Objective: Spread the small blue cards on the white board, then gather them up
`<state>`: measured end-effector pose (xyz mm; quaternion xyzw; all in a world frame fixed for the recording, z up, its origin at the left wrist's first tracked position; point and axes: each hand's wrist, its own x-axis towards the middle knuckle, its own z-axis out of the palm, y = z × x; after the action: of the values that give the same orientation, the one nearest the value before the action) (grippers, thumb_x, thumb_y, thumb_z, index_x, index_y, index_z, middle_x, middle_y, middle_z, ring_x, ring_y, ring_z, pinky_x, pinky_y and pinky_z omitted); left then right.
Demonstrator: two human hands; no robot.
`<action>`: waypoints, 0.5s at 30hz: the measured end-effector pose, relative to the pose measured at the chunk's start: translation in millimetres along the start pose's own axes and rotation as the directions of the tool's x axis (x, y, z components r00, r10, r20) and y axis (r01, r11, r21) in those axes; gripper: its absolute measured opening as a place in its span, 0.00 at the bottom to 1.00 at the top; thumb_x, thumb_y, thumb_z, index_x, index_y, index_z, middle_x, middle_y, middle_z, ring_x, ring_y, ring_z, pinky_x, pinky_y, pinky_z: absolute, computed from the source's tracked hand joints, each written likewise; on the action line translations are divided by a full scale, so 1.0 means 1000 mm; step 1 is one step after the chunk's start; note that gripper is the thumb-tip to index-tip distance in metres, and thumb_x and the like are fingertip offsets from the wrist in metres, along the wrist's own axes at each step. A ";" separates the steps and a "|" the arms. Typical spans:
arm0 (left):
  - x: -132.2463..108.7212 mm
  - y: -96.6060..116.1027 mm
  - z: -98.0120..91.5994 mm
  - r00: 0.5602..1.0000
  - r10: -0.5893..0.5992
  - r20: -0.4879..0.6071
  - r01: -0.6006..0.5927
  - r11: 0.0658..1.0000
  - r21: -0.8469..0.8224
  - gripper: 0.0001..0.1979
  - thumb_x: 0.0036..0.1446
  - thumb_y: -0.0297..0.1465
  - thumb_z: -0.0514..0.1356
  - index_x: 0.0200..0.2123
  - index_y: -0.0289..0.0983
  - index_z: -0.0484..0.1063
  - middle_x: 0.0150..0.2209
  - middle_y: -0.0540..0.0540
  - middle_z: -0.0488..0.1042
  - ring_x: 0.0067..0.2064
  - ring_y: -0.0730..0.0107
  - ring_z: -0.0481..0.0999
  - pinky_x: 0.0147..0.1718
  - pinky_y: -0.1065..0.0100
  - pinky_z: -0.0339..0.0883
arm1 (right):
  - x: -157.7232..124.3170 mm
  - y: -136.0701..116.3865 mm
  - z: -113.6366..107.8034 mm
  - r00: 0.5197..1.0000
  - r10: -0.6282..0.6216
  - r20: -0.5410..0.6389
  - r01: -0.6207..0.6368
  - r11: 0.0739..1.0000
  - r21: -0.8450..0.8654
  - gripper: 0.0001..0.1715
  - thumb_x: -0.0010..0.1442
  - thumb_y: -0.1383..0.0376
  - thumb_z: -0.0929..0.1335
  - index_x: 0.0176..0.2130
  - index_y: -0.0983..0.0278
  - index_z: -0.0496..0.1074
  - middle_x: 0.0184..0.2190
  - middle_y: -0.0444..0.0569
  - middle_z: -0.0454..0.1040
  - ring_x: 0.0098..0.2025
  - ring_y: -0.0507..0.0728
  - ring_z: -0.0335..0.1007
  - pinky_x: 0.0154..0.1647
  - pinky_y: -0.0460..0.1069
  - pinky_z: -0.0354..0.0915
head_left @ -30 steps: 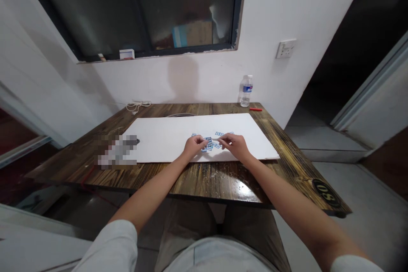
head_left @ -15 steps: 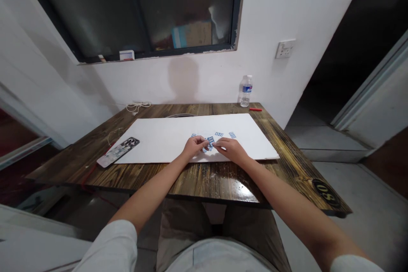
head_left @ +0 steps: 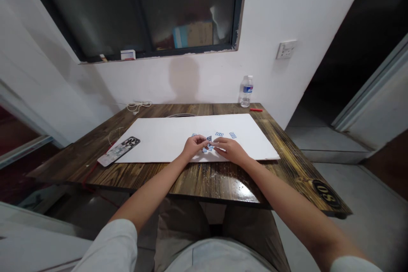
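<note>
My left hand (head_left: 194, 146) is closed, thumb and forefinger pinching a small dark-blue slotted piece (head_left: 209, 138) above the white board (head_left: 165, 136). From the other side, the bent fingers of my right hand (head_left: 232, 149) meet the same piece at its lower edge. What exactly lies between the right fingertips is too small to make out. Several similar blue-edged pieces are on the board: one piece (head_left: 219, 134) beyond my fingers, another piece (head_left: 233, 135) to its right, one partly behind my left hand, and some (head_left: 210, 148) below my fingertips.
The board rests on a dark wooden table (head_left: 153, 174). A phone (head_left: 119, 151) overlaps its left end. At the back are a white cable (head_left: 139, 105), a plastic water bottle (head_left: 246, 92) and a red pen-like stick (head_left: 256, 110). A wall with a window stands behind.
The blue piece has turned between my fingers and now looks narrower. My right thumb has dropped a little away from the forefinger. My left hand stays nearly in place.
</note>
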<state>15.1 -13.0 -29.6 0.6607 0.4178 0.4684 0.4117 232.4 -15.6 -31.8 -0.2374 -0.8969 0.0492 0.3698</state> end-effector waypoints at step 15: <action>0.004 -0.007 0.001 0.984 -0.015 -0.176 0.010 1.000 -0.026 0.19 0.42 0.45 0.69 0.28 0.35 0.72 0.23 0.49 0.76 0.25 0.69 0.75 0.28 0.68 0.69 | -0.008 0.035 -0.008 0.872 0.459 -0.172 -0.483 0.865 -0.139 0.10 0.58 0.57 0.71 0.36 0.60 0.80 0.36 0.53 0.72 0.40 0.61 0.67 0.43 0.55 0.64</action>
<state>16.0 -6.9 -34.8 0.6089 0.4508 0.5275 0.3844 256.5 10.5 -40.3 -0.4841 -0.7857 0.0423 0.3828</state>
